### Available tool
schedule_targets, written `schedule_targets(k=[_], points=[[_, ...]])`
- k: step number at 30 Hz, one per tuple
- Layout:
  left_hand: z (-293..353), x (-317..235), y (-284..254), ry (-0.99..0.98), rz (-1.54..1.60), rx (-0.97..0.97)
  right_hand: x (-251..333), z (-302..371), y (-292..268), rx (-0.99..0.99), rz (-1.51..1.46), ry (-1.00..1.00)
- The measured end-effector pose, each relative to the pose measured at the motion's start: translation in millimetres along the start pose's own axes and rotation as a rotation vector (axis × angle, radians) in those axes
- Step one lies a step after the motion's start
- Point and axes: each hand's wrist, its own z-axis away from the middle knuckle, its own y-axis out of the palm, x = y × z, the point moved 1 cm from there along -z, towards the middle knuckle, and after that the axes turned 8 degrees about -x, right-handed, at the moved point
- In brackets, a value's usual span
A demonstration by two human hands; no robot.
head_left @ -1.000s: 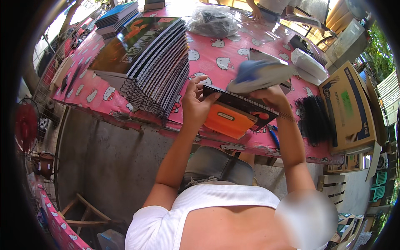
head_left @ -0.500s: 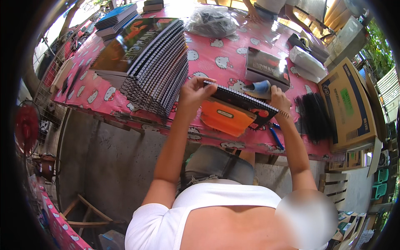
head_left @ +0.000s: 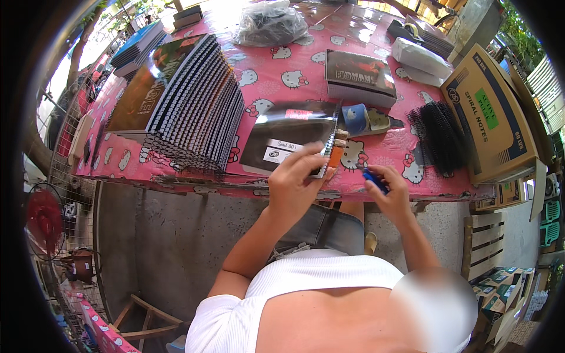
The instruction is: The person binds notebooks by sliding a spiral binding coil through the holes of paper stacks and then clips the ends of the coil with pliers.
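A dark-covered spiral notebook [head_left: 262, 132] lies tilted at the table's near edge, its coil edge facing right. My left hand [head_left: 297, 179] pinches the near end of that coil edge, the fingers a little blurred. Just right of it, apart from the notebook, my right hand [head_left: 389, 191] is closed round small blue-handled pliers [head_left: 375, 181], whose tip points toward the coil. An orange block [head_left: 336, 157] shows partly from behind the coil edge; the rest is hidden. Beyond it lies a blue patterned roll or pouch [head_left: 359, 119].
On the pink-covered table [head_left: 294, 79] stand a tall stack of spiral notebooks [head_left: 194, 100] at left and a shorter stack of dark-covered pads [head_left: 360, 76] farther back. Black plastic coils [head_left: 438, 138] lie beside a cardboard box [head_left: 491, 117] at right. A plastic bag [head_left: 271, 25] sits far back.
The notebook has turned and been lowered to the table, its coil edge now on the right. My right hand has let go of it and picked up the blue-handled pliers.
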Motion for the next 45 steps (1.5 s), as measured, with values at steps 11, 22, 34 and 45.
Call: schedule_targets(k=[11, 22, 34, 45], points=[[6.2, 6.5, 4.7, 0.142, -0.01, -0.078, 46.7, 14.3, 18.4, 0.281, -0.812, 0.346], [-17.5, -0.9, -3.4, 0.309, -0.089, -0.056, -36.6, -43.9, -3.7, -0.214, 0.585, -0.504], [-104.3, -29.6, -201.9, 0.23, -0.022, -1.083, 196.4, -260.4, 21.1, -0.131, -0.953, -0.645], [-173.9, 44.0, -222.7, -0.146, -0.059, -1.022, 226.7, -278.5, 199.8, -0.174, -0.606, -0.502]])
